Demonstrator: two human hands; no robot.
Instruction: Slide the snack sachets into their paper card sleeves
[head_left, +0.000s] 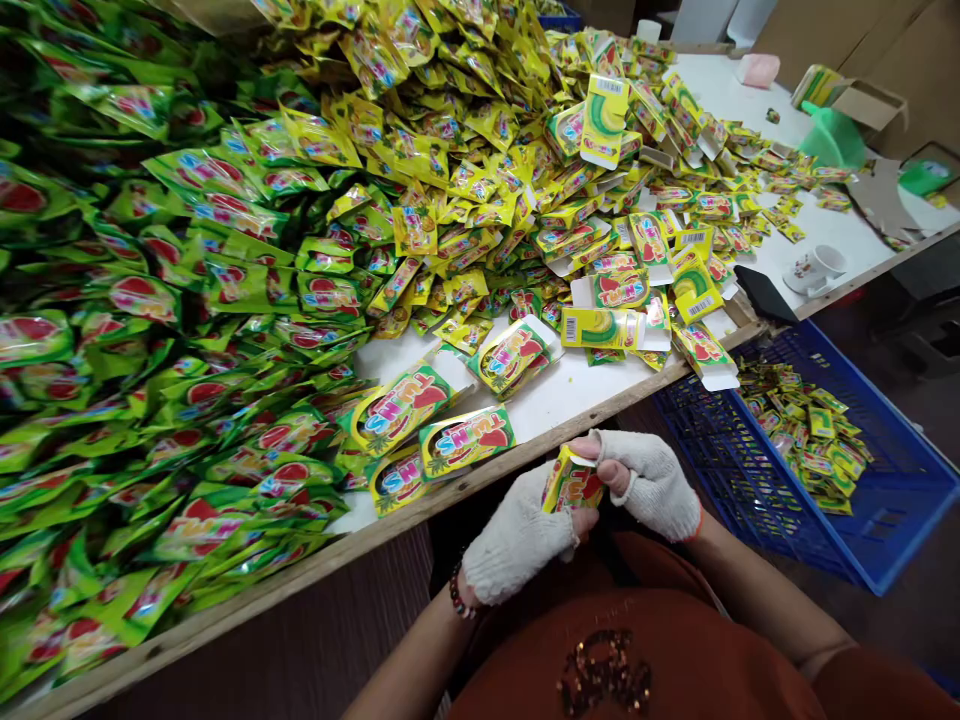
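In a white fingerless glove, my left hand is wrapped round a small yellow and green candy box just off the table's front edge. My right hand, gloved the same way, pinches the top end of that box, where its flap is. Whether the flap is open I cannot make out. On the table beside my left hand lie several similar boxes, among them a printed candy box near the edge and another candy box behind it. Farther right, a yellow box lies with its end flap out.
Green candy packets heap up on the left, yellow packets at the back. A blue crate with packets stands at the right, below the table. Along the right edge are a black phone, a white mug and a green scoop-like container.
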